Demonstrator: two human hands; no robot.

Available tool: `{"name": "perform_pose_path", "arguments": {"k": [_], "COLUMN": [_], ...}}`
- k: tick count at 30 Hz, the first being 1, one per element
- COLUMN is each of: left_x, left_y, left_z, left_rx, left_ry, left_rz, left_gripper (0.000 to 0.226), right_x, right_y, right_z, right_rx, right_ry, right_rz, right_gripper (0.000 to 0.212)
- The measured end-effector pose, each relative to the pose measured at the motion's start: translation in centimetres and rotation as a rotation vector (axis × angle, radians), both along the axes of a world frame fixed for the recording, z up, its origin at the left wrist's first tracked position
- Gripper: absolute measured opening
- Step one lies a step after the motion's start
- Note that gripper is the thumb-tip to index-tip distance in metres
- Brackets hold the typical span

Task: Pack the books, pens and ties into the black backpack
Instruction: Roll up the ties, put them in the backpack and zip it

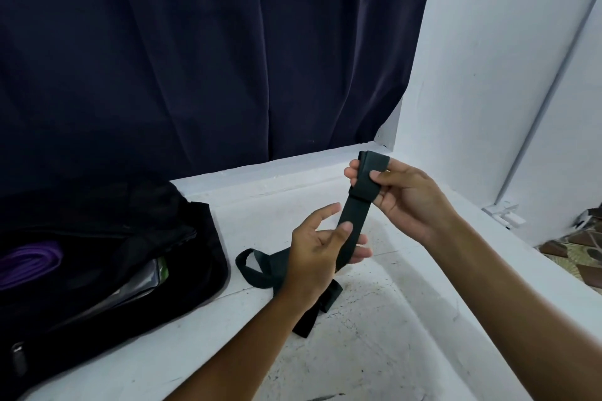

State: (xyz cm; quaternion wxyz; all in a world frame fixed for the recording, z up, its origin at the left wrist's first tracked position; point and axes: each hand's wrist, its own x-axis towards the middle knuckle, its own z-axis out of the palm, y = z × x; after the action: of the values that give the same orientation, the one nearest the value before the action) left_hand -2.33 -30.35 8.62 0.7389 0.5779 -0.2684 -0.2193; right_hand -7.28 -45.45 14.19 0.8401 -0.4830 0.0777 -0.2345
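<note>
Your right hand [395, 195] is raised above the white ledge [358, 319] and grips the upper end of a dark tie [353, 215]. That end is folded or wound into a flat loop around your fingers, with your thumb pressed on its face. From this loop the tie runs down as a flat, taut band to your left hand [321, 251].

Your left hand holds the band lower down: the thumb lies across the front of the tie and the fingers support it from behind, so the hand is closed lightly on the fabric. Below this hand the rest of the tie trails onto the ledge, where one part forms a loose loop to the left and another part lies folded near your left wrist.

The black backpack [107, 257] lies on the ledge to the left of your hands, well apart from the held end of the tie. Its top is open. Inside it you can see a coiled purple item [27, 262], possibly another tie, and beside that a glossy cover [140, 283] with a green edge. No brand, label or writing can be read anywhere.

A dark blue curtain [195, 58] hangs behind the backpack, and a white wall [488, 75] stands to the right.
</note>
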Motion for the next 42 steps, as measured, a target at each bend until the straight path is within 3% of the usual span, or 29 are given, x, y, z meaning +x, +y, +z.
{"name": "perform_pose_path", "arguments": {"k": [3, 8, 16, 18, 22, 27, 30, 34, 36, 42], "left_x": [-0.2, -0.3, 1.8, 2.9, 5.4, 7.9, 8.2, 6.2, 4.4, 2.5], "left_y": [0.4, 1.5, 3.5, 3.7, 3.3, 2.4, 1.7, 1.7, 1.4, -0.7], "left_z": [-0.4, -0.1, 3.4, 4.3, 6.0, 5.4, 2.8, 0.9, 0.2, -1.4], "left_rx": [0.019, 0.073, 0.197, 0.271, 0.504, 0.651, 0.522, 0.101, -0.013, -0.028], "left_ry": [0.010, -0.117, -0.160, -0.162, -0.227, -0.269, -0.358, -0.338, -0.356, -0.231], "left_rz": [0.023, 0.078, 0.093, 0.105, 0.016, -0.208, 0.019, 0.314, 0.300, 0.187], "left_gripper": [0.030, 0.030, 0.020, 0.019, 0.036, 0.043, 0.032, 0.012, 0.003, 0.015], "right_x": [0.6, 1.2, 0.9, 0.5, -0.5, -1.4, -1.7, -1.9, -1.8, -1.2], "right_y": [0.5, 0.8, 0.5, 0.7, 1.4, 2.3, 2.6, 2.1, 1.8, 1.8], "right_z": [-0.9, -2.3, -3.9, -3.7, -2.5, -1.3, -0.5, 0.2, 0.5, 1.4], "right_rx": [-0.093, -0.453, -1.054, -1.000, -0.972, -0.856, -0.622, -0.304, -0.169, 0.125], "right_ry": [0.033, 0.088, 0.231, 0.275, 0.363, 0.384, 0.345, 0.285, 0.290, 0.249], "right_rz": [-0.128, -0.284, -0.022, 0.133, 0.434, 0.630, 0.574, 0.435, 0.372, 0.295], "right_gripper": [0.029, 0.032, 0.021, 0.019, 0.037, 0.022, 0.023, 0.033, 0.034, 0.032]}}
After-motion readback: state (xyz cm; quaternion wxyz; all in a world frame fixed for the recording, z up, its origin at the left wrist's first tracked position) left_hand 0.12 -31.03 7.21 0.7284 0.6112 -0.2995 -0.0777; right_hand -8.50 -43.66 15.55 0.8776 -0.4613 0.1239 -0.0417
